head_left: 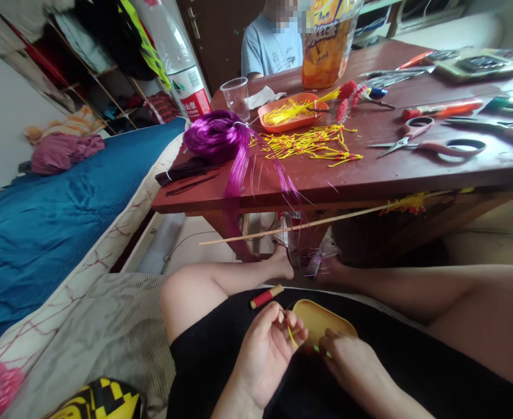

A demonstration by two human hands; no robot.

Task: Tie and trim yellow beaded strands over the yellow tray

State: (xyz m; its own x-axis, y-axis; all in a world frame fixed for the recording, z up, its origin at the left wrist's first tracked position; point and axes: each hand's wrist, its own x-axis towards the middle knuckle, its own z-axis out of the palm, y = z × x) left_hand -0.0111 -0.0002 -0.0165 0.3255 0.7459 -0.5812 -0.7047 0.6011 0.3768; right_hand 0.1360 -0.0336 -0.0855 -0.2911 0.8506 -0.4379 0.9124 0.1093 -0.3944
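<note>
Above my lap, my left hand (265,352) is turned palm up, its thumb and fingers pinching a thin yellow strand (292,336). My right hand (353,356) reaches over the near rim of a small yellow tray (320,317) that lies on the black cloth on my lap. The fingers there are bent and drawn together. Small green bits show by them, but whatever they grip is hidden. A spool of red thread (264,297) lies on the cloth just beyond my left hand.
On the red table (256,192) are a purple fibre bundle (217,137), knotted yellow strands (309,142), an orange tray (294,121), scissors (435,145) and bottles. A thin stick (291,226) juts out below the table edge. Another person (271,49) sits opposite. A blue-covered bed (77,192) stands left.
</note>
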